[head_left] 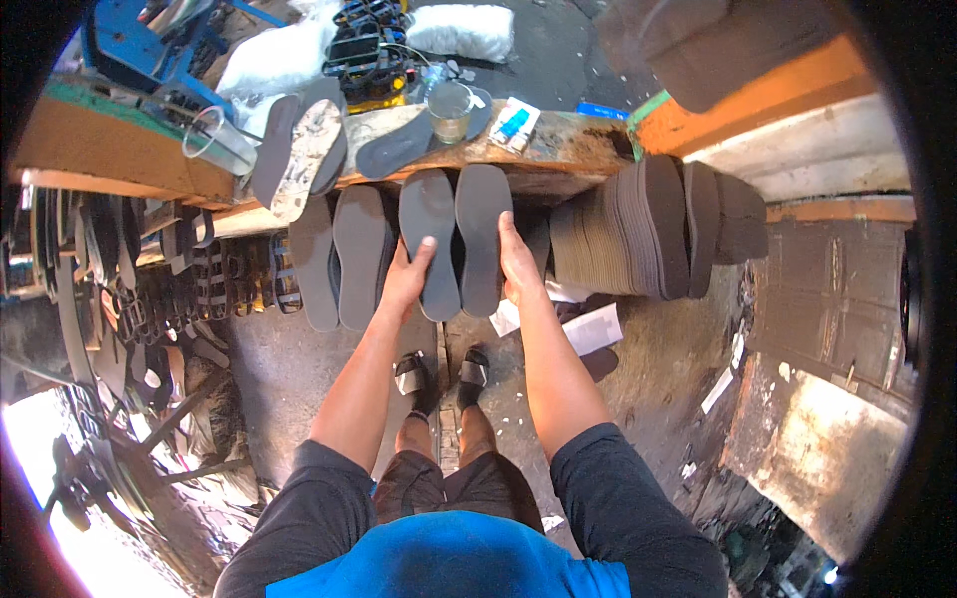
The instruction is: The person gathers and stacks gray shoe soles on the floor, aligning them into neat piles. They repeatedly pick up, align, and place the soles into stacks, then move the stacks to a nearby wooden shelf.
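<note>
Two grey sandal soles stand upright side by side in front of me. My left hand grips the left sole, its thumb flat on the face and its other fingers mostly hidden behind. Along the outer edge of the right sole lies my right hand, thumb up against it, remaining fingers largely out of sight. More soles stand just left of my left hand. Beyond my right hand a thick row of brown soles is packed face to face.
On the wooden bench ahead are a glass of liquid, a tilted clear cup, a small box and loose soles. Sandals hang on a rack at left. White scraps lie below my right hand.
</note>
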Demonstrator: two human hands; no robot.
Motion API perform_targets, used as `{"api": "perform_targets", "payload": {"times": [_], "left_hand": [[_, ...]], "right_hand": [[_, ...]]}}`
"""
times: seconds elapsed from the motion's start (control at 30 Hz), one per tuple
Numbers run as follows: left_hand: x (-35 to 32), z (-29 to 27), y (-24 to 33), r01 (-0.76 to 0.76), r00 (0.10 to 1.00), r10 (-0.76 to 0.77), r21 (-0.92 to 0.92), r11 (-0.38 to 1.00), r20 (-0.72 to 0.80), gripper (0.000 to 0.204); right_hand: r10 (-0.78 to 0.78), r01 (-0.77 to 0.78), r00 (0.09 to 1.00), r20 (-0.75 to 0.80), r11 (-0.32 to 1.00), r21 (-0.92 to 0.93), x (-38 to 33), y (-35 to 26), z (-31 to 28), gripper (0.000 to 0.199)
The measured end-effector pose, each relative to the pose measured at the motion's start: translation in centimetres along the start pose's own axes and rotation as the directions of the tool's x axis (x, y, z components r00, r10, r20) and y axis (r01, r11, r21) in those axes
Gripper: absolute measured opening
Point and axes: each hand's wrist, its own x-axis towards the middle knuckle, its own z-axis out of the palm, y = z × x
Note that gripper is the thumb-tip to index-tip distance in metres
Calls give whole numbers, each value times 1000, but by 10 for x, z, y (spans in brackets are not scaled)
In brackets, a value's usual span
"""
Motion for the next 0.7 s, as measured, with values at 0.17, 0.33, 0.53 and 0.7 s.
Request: {"api": "perform_targets", "payload": {"times": [0.17, 0.33, 0.53, 0.7], "left_hand": [[-46, 10, -43, 292, 930, -366, -537, 792, -33, 83], [-54, 31, -60, 187, 918, -397, -875, 447, -7, 93], [-58, 40, -52, 179, 846, -530, -906, 383, -57, 93], [-46, 52, -56, 93, 856, -510, -944, 317, -87, 85]], "right_hand": [[134, -128, 991, 7, 929, 347, -6, 49, -22, 115], [-16, -110, 959, 284, 899, 423, -11, 74, -12, 115], [408, -223, 909, -87, 651, 725, -46, 94, 2, 124], [274, -97, 961, -29, 435, 895, -26, 104, 22, 103]]}}
